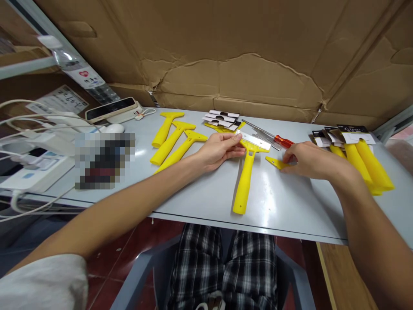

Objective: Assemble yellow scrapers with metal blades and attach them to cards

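Observation:
A yellow scraper (245,178) lies in front of me with its handle toward the table's front edge. My left hand (219,151) pinches the left end of its head between thumb and fingers. A bare metal blade (256,140) rests along that head. To the right, my right hand (308,159) is closed on one end of a small flat yellow plate (274,162), just above or on the tabletop. A screwdriver (284,141) with a red handle lies behind my right fingers, its shaft pointing back left. Several yellow scraper handles (174,140) lie left of my left hand.
Folded card sleeves (224,117) are stacked at the back middle. Carded yellow scrapers (368,163) lie at the right. On the left are a phone (111,109), a power strip (41,170) with cables and a water bottle (77,71). A cardboard wall (238,82) closes the back.

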